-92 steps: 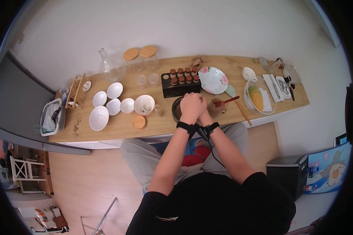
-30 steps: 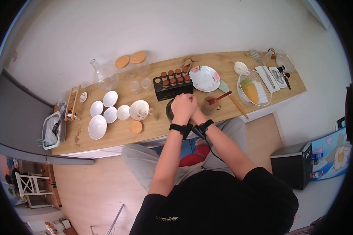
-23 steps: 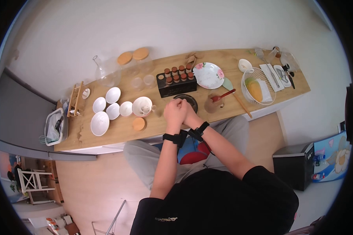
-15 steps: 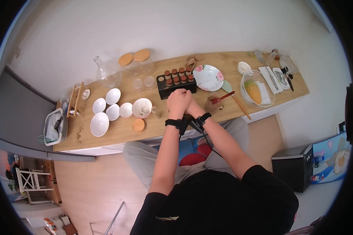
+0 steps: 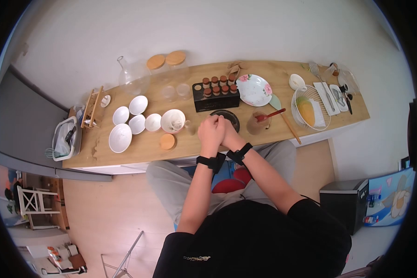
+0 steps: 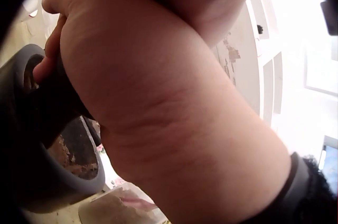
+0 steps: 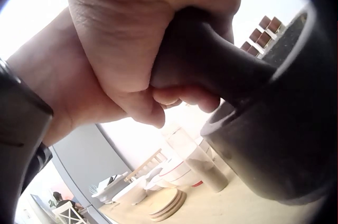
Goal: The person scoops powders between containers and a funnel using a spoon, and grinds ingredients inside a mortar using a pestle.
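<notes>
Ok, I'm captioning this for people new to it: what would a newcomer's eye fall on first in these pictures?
Probably the left hand and right hand first, clasped together on a dark pestle that reaches into a dark mortar near the front edge of the wooden counter. Next, the red-brown-capped jars in the black rack behind the mortar, and the flowered plate right of the rack. Then the white bowls grouped on the counter's left part.
</notes>
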